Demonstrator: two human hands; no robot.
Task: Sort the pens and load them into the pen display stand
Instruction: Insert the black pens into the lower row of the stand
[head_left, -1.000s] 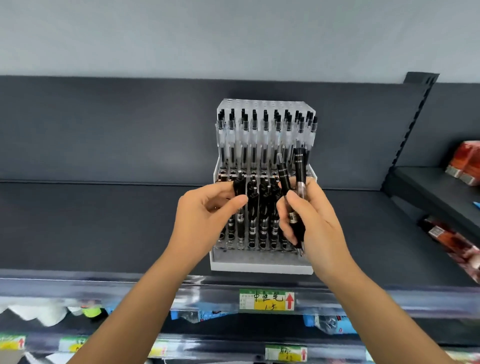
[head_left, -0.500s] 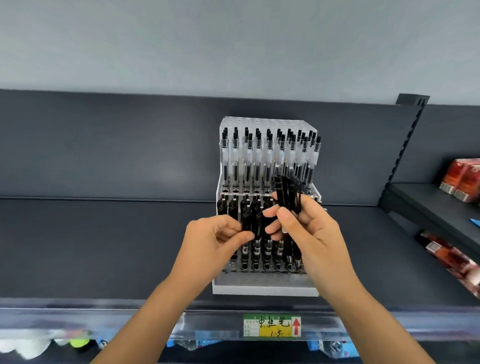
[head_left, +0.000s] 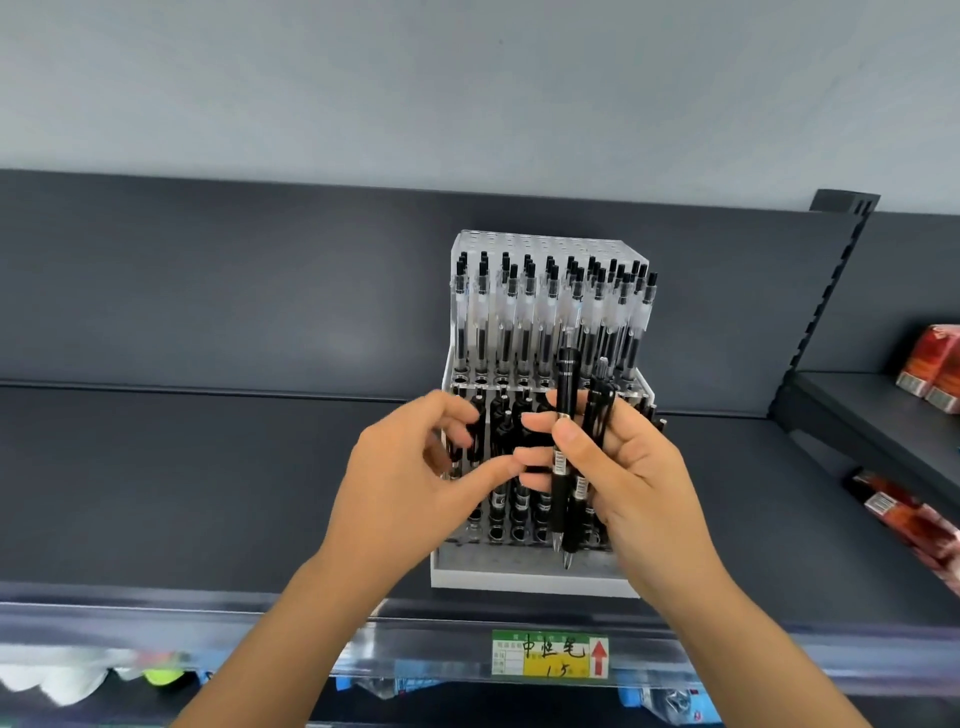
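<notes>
right grip (head_left: 634, 467): black pens (head_left: 565, 384) are clasped upright | left grip (head_left: 405, 478): loosely curled, nothing is held | before pen stand (head_left: 519, 574)

Tiered pen display stand (head_left: 519, 579): clear pens (head_left: 524, 322) upright behind, black pens (head_left: 506, 418) in front; loose black pens (head_left: 561, 493) held upright before it.

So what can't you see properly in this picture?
All in the head view:
Middle front slots of the pen display stand: hidden behind the left hand and right hand.
How many black pens: the right hand's fingers cover some.
Whether the left hand holds anything: its curled fingers hide that.
Small print on the price label: too tiny.
The red packets: cut by the right edge.
</notes>
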